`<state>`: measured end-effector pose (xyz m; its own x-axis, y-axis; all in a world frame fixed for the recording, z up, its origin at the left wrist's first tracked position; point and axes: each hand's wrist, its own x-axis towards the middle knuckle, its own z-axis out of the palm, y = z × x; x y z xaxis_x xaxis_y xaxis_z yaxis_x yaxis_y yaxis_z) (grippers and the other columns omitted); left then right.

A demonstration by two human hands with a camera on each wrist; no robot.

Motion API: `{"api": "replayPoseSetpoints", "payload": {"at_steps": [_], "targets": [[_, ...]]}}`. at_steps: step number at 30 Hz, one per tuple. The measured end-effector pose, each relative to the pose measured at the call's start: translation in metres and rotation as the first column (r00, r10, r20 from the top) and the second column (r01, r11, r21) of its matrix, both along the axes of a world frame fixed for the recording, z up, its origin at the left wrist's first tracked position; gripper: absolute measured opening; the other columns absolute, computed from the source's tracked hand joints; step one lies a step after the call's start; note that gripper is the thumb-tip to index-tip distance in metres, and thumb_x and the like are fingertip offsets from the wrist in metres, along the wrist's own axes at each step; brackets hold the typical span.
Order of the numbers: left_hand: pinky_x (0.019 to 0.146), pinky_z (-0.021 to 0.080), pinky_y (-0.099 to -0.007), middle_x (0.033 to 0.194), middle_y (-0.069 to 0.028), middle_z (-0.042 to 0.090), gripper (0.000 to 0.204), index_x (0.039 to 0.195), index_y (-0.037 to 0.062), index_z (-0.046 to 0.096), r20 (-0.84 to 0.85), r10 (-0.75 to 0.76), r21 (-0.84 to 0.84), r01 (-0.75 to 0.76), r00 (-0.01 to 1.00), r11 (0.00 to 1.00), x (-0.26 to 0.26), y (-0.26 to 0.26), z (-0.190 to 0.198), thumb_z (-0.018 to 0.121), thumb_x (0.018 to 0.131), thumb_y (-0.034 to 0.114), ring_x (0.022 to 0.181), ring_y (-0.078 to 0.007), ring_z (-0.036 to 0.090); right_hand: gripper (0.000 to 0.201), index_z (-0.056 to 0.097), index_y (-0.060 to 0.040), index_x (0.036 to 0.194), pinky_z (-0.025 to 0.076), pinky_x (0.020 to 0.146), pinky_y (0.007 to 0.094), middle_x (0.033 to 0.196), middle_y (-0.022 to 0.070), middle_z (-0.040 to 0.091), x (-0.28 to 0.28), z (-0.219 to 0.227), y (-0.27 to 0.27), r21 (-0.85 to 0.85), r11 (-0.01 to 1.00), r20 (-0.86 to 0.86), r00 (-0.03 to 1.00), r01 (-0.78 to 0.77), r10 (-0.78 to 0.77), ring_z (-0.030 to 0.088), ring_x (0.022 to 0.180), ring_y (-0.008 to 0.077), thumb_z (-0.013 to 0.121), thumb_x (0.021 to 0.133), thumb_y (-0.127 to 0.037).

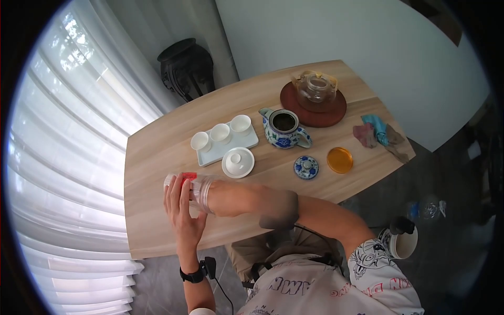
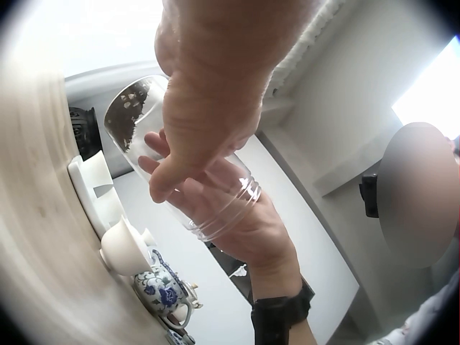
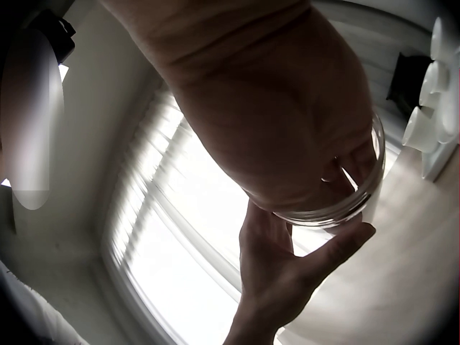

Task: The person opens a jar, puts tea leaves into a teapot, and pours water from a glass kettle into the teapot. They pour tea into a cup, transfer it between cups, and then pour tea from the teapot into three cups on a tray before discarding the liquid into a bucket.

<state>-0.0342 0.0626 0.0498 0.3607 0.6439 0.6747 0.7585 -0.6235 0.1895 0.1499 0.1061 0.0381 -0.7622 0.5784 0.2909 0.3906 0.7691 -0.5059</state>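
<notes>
A clear jar (image 1: 201,193) with a red label lies tilted over the near left of the table. My left hand (image 1: 184,212) grips it from outside, fingers curled over its wall. Through the mouth reaches my right hand (image 2: 248,223), its fingers loosely extended inside and partly hidden by the left hand. Dark loose tea leaves (image 2: 127,115) gather at the jar's far end. Beyond the jar, a white lidded bowl (image 1: 238,162) stands in front of a pale tray (image 1: 212,156) bearing three white cups (image 1: 221,134).
A blue-and-white teapot (image 1: 283,130) stands uncovered, its lid (image 1: 306,167) beside an orange round lid (image 1: 339,160). Farther back, a glass teapot (image 1: 317,90) sits on a red-brown round board (image 1: 336,116). Crumpled cloths (image 1: 375,131) lie at the right edge.
</notes>
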Motion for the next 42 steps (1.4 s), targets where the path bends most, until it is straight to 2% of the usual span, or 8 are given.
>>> {"api": "replayPoseSetpoints", "payload": {"at_steps": [3,10,13,22,25,31,38,42], "targets": [[0.124,0.033,-0.0575,0.155,-0.0170,0.053,0.090,0.150,0.0080,0.053,0.019,-0.009,-0.017,0.009,1.000,1.000,0.003,-0.002,0.001,0.082,0.065,-0.001,0.146,-0.0405,0.048,0.048,0.059,-0.0007,0.135,0.054,0.097,0.0445,0.120,0.0202,0.071,0.001,0.009,-0.001,-0.080,0.997,0.062,0.998,0.003,0.002,0.068,0.111,0.0378,0.065,0.088,0.001],[0.122,0.036,-0.0567,0.153,-0.0169,0.055,0.089,0.148,0.0073,0.054,0.021,-0.043,-0.051,0.044,0.999,0.998,0.004,0.000,0.003,0.085,0.066,0.003,0.144,-0.0409,0.049,0.036,0.061,-0.0003,0.125,0.056,0.088,0.0436,0.114,0.0189,0.071,0.007,0.019,-0.005,-0.089,0.996,-0.013,1.000,0.000,-0.001,0.070,0.104,0.0355,0.066,0.089,0.000],[0.121,0.038,-0.0554,0.151,-0.0169,0.057,0.089,0.148,0.0061,0.054,0.069,-0.054,-0.085,0.060,0.996,0.995,0.010,-0.002,0.004,0.087,0.066,0.006,0.143,-0.0407,0.050,0.025,0.066,0.0022,0.104,0.057,0.086,0.0429,0.102,0.0200,0.073,0.017,0.026,-0.015,-0.027,0.999,-0.053,0.998,0.034,-0.035,0.071,0.097,0.0378,0.072,0.080,0.004],[0.117,0.041,-0.0512,0.151,-0.0170,0.057,0.096,0.150,0.0049,0.052,0.161,0.014,-0.209,0.020,0.987,0.978,0.013,-0.006,-0.006,0.089,0.061,0.005,0.140,-0.0381,0.053,0.017,0.067,0.0045,0.098,0.058,0.078,0.0457,0.096,0.0228,0.073,0.042,0.041,-0.026,-0.025,1.000,-0.083,0.996,0.007,-0.009,0.073,0.091,0.0400,0.070,0.081,0.007],[0.111,0.048,-0.0476,0.149,-0.0179,0.059,0.096,0.150,0.0041,0.053,0.159,0.050,-0.219,-0.014,0.986,0.976,0.007,-0.007,-0.008,0.096,0.064,0.012,0.136,-0.0385,0.057,0.018,0.069,0.0037,0.108,0.056,0.086,0.0438,0.102,0.0181,0.072,0.050,0.065,-0.033,-0.064,0.995,-0.237,0.968,0.072,-0.085,0.070,0.097,0.0366,0.067,0.090,-0.001],[0.109,0.049,-0.0455,0.145,-0.0181,0.061,0.097,0.151,0.0023,0.050,0.357,0.102,-0.357,0.035,0.929,0.933,0.006,-0.009,-0.015,0.095,0.065,0.008,0.133,-0.0364,0.059,0.011,0.072,0.0032,0.098,0.056,0.076,0.0390,0.091,0.0187,0.075,0.078,0.089,-0.031,-0.294,0.940,-0.415,0.863,0.172,-0.288,0.073,0.083,0.0317,0.070,0.091,-0.005],[0.114,0.044,-0.0444,0.145,-0.0163,0.061,0.101,0.157,-0.0016,0.042,0.543,0.090,-0.439,0.190,0.835,0.878,0.003,-0.009,-0.019,0.096,0.075,0.022,0.136,-0.0266,0.057,0.016,0.074,0.0052,0.102,0.055,0.071,0.0342,0.085,0.0159,0.075,0.145,0.102,-0.008,-0.458,0.802,-0.329,0.765,0.384,-0.554,0.072,0.074,0.0210,0.070,0.095,-0.008],[0.116,0.043,-0.0464,0.147,-0.0172,0.059,0.104,0.158,-0.0023,0.040,0.567,0.089,-0.443,0.211,0.819,0.871,0.007,-0.007,-0.018,0.096,0.075,0.025,0.139,-0.0284,0.055,0.016,0.073,0.0058,0.102,0.055,0.069,0.0326,0.083,0.0136,0.074,0.191,0.089,0.024,-0.286,0.780,-0.254,0.741,0.556,-0.622,0.070,0.071,0.0179,0.069,0.096,-0.009]]}}
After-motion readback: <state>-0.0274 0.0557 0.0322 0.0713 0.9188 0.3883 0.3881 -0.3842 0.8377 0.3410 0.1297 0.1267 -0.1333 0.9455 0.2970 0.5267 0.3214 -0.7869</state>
